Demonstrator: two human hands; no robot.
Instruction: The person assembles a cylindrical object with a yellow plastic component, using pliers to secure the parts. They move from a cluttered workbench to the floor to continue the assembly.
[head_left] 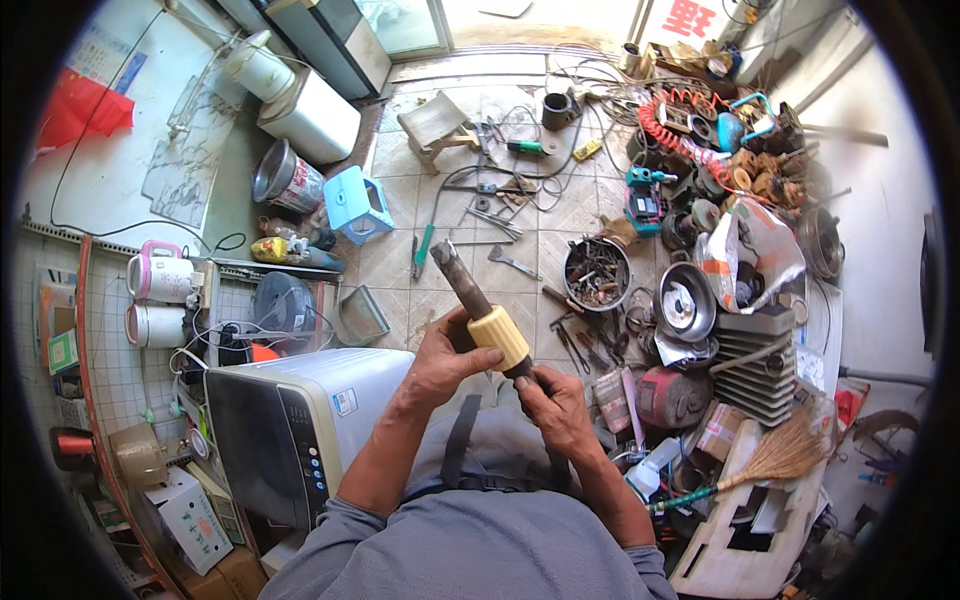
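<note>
While the left hand (pixel 440 355) wraps the pale yellow collar (pixel 500 338) of a rod-shaped tool (pixel 462 277), the right hand (pixel 556 408) secures the dark lower end. I observe both units at the centre of the frame. Left grip: clamped on the collar, thumb laid across its ribbed face. Right grip: clamped on the tool just below the collar, with the fingers bunched together. The tool is tilted; its metal shaft points toward the upper left and ends in a notched tip.

Surroundings, as I read them: above the hands, a green-handled tool (pixel 424 248) and a flat-headed hand tool (pixel 515 263) lie on the tiled floor (pixel 400 190). Right of centre, a round container (pixel 629 270) holds small metal parts. At left of centre stands a white appliance (pixel 365 375); at lower right rests a straw broom (pixel 780 455).
</note>
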